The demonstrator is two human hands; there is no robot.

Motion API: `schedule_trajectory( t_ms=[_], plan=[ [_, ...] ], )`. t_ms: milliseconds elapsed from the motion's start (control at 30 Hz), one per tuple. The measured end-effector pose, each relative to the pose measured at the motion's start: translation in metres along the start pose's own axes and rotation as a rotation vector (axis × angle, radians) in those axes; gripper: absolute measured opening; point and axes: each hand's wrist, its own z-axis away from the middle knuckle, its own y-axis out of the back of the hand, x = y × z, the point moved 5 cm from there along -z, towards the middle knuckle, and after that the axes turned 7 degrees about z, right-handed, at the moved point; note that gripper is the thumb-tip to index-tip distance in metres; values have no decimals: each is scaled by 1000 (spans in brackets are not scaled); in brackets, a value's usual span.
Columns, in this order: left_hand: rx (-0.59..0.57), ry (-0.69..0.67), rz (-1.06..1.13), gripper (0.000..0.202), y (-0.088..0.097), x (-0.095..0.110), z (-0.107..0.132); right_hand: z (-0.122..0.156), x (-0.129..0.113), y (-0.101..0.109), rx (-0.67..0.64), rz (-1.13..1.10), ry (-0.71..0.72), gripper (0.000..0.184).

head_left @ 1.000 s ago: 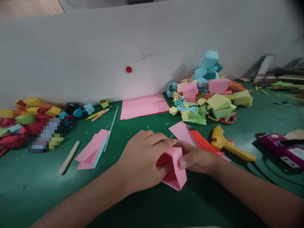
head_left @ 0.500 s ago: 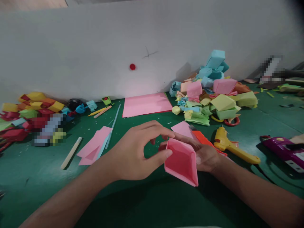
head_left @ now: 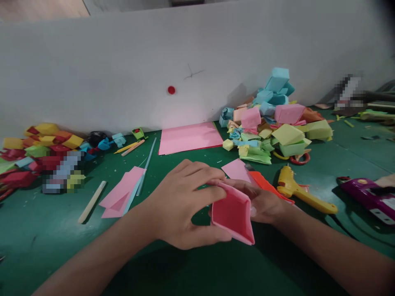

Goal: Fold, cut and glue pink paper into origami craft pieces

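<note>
A small pink paper box [head_left: 233,211] is held above the green table, its open side turned toward me. My left hand [head_left: 188,205] grips its left part, with the thumb along the lower edge and fingers at the upper edge. My right hand [head_left: 265,203] supports it from behind and the right; some of its fingers are hidden by the box. Just beyond my right hand lie a pink paper piece [head_left: 237,169], an orange-red cutter [head_left: 262,183] and a yellow glue gun [head_left: 300,191].
Pink sheets [head_left: 189,137] lie by the white wall. Folded paper pieces [head_left: 288,135] are heaped at right, more coloured shapes [head_left: 46,139] at left. Cut pink strips [head_left: 125,193], a pale stick [head_left: 92,202] and a blue strip [head_left: 148,164] lie left. A purple device [head_left: 368,197] sits far right.
My left thumb has moved from inside the box's left edge down to its lower edge, and the left fingers have come onto the upper edge. The box has shifted slightly left.
</note>
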Motion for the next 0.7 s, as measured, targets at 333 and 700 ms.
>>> schedule_trajectory(
  t_ms=[333,700],
  plan=[
    [-114,95,-96,18,-4,-2,9,-2,-5,-1,59,97,34,78],
    [86,880,-430,32,55,-80,176,31,-7,-6,213,1469,-76,49]
  ],
)
